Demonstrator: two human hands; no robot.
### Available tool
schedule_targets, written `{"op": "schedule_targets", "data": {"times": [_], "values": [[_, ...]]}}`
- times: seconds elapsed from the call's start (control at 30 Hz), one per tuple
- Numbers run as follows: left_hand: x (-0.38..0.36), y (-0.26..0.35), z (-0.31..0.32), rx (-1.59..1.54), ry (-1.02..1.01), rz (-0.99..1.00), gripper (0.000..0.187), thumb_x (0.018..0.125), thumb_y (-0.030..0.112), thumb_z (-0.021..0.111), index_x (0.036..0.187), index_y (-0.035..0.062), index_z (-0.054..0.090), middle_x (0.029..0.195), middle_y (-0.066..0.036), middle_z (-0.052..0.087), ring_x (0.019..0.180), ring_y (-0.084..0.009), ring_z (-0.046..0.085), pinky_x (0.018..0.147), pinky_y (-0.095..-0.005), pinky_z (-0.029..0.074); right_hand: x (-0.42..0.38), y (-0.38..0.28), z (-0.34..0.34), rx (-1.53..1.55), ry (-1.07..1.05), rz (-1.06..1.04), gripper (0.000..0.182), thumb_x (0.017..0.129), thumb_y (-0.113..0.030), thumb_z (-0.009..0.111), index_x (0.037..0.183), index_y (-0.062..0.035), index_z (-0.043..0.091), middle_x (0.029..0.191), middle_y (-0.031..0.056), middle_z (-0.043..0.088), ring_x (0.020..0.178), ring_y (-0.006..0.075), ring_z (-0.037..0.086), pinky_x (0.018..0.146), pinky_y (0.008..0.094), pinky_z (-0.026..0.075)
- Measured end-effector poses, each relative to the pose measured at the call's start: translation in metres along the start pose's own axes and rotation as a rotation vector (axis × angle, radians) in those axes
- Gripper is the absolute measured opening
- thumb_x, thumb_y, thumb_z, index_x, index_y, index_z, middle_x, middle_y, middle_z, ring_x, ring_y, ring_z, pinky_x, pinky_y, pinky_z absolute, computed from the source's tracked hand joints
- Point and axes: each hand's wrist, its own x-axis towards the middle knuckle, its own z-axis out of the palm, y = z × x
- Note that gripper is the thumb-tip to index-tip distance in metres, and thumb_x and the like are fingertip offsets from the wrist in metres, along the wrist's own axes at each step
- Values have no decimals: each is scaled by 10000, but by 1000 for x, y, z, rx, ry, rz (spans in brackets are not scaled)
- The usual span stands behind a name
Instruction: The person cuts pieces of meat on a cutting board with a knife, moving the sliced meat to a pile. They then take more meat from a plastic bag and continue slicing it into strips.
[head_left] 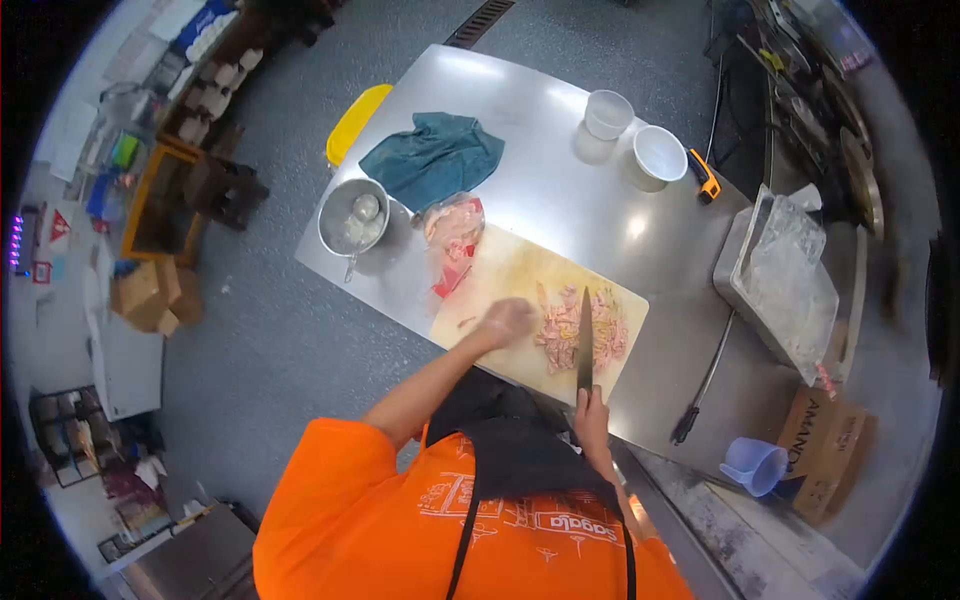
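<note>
My right hand (591, 412) is wrapped round the handle of a large kitchen knife (585, 345). Its long blade lies over a spread of chopped pale pink meat (607, 325) on a cream cutting board (480, 345). Just left of the meat, my left hand (508, 322) hovers over or rests on the board; it is blurred by motion, so its fingers do not show clearly. A clear plastic bag with red print and pale meat inside (455, 240) lies across the board's upper left corner.
The steel table (540, 120) carries a metal pot (353, 218), a teal cloth (435, 158), two white tubs (608, 115) and a yellow-black thermometer gun (705, 183). On the right are a metal pan with plastic (780, 270), a dark-handled rod (705, 380), a plastic jug (755, 466) and a cardboard box (825, 450).
</note>
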Motion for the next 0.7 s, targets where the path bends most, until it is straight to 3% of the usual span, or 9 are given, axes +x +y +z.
{"op": "schedule_targets", "data": {"times": [0.1,0.23,0.3,0.37,0.4,0.47,0.5,0.53,0.7], "values": [[8,33,34,-277,-27,79,196,799,107,613,921,-24,690,960,-239,702,859,-340,695,769,-422,546,7,9,-20,83,54,-1,275,1030,-267,456,1060,2,506,763,329,612,774,548,589,649,599,424],[53,10,40,120,236,-29,197,834,180,583,911,34,691,860,-184,696,793,-315,675,762,-447,520,24,37,-36,165,131,-8,272,1033,-255,460,1035,12,512,768,315,616,776,538,594,649,577,427],[90,-42,85,733,-62,83,281,840,200,580,940,-40,689,1024,-258,685,952,-351,674,856,-427,516,34,41,-43,208,158,-50,270,1034,-252,461,1028,14,511,801,298,629,801,526,602,668,565,434],[79,9,81,758,-273,173,304,860,231,549,945,-21,696,1009,-272,676,958,-374,667,891,-457,499,45,47,-48,219,159,-90,268,1034,-250,462,1026,13,510,814,293,633,809,522,605,674,562,438],[69,42,58,773,-252,162,304,860,231,549,945,-21,696,1009,-272,676,958,-374,667,891,-457,499,48,50,-52,240,140,-96,265,1034,-249,463,1025,13,506,825,291,636,812,519,606,679,560,440],[42,87,7,420,-269,91,309,890,212,520,990,-29,686,1000,-273,672,951,-382,668,877,-490,507,52,54,-56,278,124,-110,262,1034,-247,464,1025,13,502,836,289,638,814,517,606,683,557,442],[52,39,4,394,4,221,293,898,189,506,966,-43,672,977,-261,677,931,-357,672,786,-467,529,54,57,-59,262,123,-103,260,1034,-243,463,1026,14,499,837,290,637,816,519,605,683,556,443],[56,18,-16,633,224,146,251,876,163,519,939,-33,662,974,-239,680,881,-318,677,673,-438,522,55,56,-62,244,121,-93,257,1034,-239,463,1026,16,496,837,291,637,818,520,604,683,554,443],[44,-91,-87,717,267,-266,223,866,213,564,826,40,698,822,-195,683,737,-327,668,651,-455,519,53,65,-57,268,152,-93,268,1027,-240,462,1007,24,502,836,300,634,827,531,595,692,556,439]]}}
